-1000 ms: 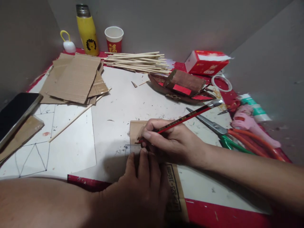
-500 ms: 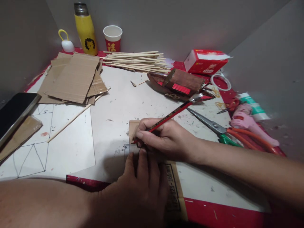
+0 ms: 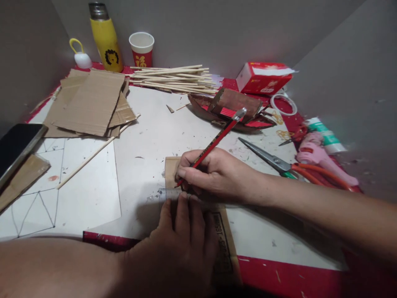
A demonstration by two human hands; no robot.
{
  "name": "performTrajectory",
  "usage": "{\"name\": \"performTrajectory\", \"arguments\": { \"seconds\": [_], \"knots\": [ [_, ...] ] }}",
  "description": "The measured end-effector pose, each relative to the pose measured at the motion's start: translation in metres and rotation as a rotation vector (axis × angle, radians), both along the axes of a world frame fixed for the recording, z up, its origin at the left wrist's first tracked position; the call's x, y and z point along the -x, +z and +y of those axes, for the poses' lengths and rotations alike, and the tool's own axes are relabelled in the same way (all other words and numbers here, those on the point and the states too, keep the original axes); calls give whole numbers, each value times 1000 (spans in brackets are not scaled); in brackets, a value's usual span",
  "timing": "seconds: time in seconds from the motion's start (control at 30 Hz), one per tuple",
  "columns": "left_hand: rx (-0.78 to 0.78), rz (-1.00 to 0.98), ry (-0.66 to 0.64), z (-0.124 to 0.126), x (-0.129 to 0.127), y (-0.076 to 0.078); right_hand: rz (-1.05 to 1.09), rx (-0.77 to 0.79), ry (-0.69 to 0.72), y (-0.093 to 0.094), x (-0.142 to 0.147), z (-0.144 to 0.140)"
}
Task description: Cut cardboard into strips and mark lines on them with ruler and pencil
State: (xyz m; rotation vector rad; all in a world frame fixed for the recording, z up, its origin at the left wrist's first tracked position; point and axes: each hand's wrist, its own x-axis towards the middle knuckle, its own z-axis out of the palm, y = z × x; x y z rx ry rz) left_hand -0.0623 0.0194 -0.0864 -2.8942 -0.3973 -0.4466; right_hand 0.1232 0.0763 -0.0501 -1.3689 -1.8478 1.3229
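Observation:
My right hand (image 3: 214, 174) is closed round a red and black pencil (image 3: 214, 142), its tip low at the edge of a clear ruler (image 3: 163, 192). Beneath the ruler lies a strip of brown cardboard (image 3: 172, 167) with black printing on its near part. My left hand (image 3: 186, 231) rests over the ruler and the strip, fingers stretched out and pressing down. Most of the ruler is hidden under that hand. The pencil's point and any line it leaves are hard to make out.
Beyond my hands stands a brown model boat (image 3: 235, 107). To the right lie scissors (image 3: 273, 159) and a pink glue gun (image 3: 322, 159). Cardboard sheets (image 3: 89, 103), a phone (image 3: 20, 149) and a loose stick (image 3: 96, 153) are left; sticks (image 3: 173, 78) lie behind.
The pencil tip has shifted a little to the right along the ruler's edge, and the pencil stands steeper. My left hand stays on the ruler. The whole view has shifted slightly.

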Motion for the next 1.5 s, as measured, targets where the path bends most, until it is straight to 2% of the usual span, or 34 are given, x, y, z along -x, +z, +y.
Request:
{"name": "performTrajectory", "arguments": {
  "seconds": [0.23,0.57,0.97,1.4,1.5],
  "knots": [
    [-22,47,-39,6,-2,9,-131,-61,29,5,-10,-7],
    [-17,36,-49,6,-2,11,-187,-103,38,12,-28,-18],
    [-8,14,-21,3,-3,5,-245,-23,-88,17,-46,-35],
    [-17,27,-46,6,-4,10,-324,-117,-133,9,-65,-49],
    [-23,17,-39,6,-4,10,-302,-166,-203,8,-67,-53]
  ]
}}
